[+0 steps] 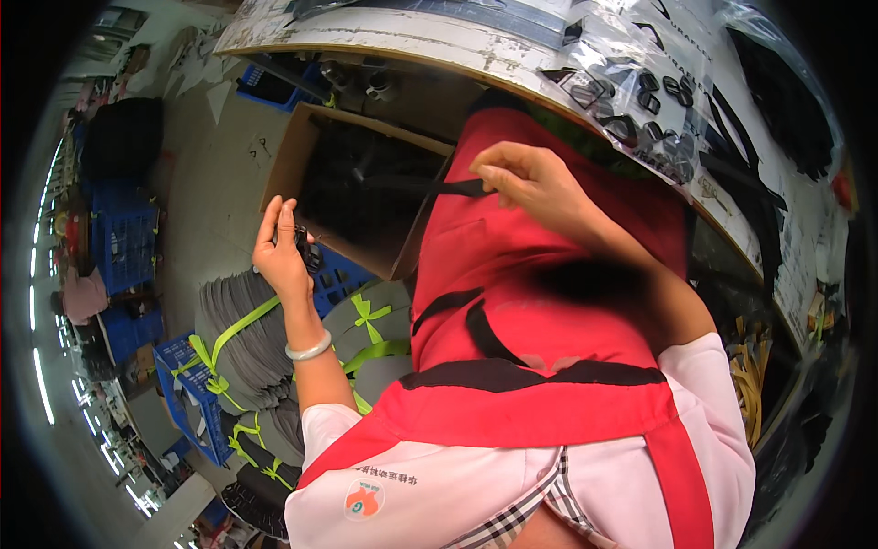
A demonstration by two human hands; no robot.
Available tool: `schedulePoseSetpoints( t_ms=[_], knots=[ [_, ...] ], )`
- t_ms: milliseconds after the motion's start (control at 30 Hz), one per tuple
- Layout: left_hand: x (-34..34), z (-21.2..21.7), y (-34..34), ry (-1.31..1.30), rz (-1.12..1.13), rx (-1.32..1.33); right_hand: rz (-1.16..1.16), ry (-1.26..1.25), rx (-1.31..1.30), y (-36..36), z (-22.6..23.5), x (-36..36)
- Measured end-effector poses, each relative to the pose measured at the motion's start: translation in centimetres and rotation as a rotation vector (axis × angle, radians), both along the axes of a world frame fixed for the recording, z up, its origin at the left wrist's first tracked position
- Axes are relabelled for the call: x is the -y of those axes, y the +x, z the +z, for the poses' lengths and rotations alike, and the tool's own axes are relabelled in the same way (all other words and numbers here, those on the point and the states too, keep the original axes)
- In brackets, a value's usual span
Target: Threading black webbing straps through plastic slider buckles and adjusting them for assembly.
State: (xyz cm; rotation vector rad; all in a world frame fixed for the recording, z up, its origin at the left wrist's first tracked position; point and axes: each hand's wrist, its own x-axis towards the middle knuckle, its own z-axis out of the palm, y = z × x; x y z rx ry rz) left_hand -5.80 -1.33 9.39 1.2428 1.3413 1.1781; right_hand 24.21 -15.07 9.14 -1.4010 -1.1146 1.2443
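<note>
My left hand [282, 256] is raised beside an open cardboard box [285, 156], thumb and fingers pressed together. Small black plastic pieces [309, 252], which look like buckles, show in its palm. Over my lap, my right hand [535, 183] pinches the end of a black strap [462, 188]. That strap stretches left from the fingers across the box's edge and blurs against the dark contents. Black material fills the box, too dark to make out. Two short black strips [489, 334] lie on my red apron [549, 403].
A worktable [439, 55] curves along the top and right, bearing a clear plastic bag [631, 101] of black buckles and more black straps [745, 174]. Grey rolls [242, 334] tied with green ribbon stand at the lower left, near blue crates [187, 393].
</note>
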Motion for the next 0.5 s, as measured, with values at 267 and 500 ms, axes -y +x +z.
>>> schedulePoseSetpoints(
  t_ms=[267,500],
  knots=[
    [7.8,-5.7,11.7,-0.375,-0.597,0.341,0.298,0.535,0.614,-3.4,0.9,1.4],
    [8.2,-6.1,16.7,-1.219,-0.805,1.126,-0.039,0.325,0.291,0.8,-0.2,4.1]
  ],
)
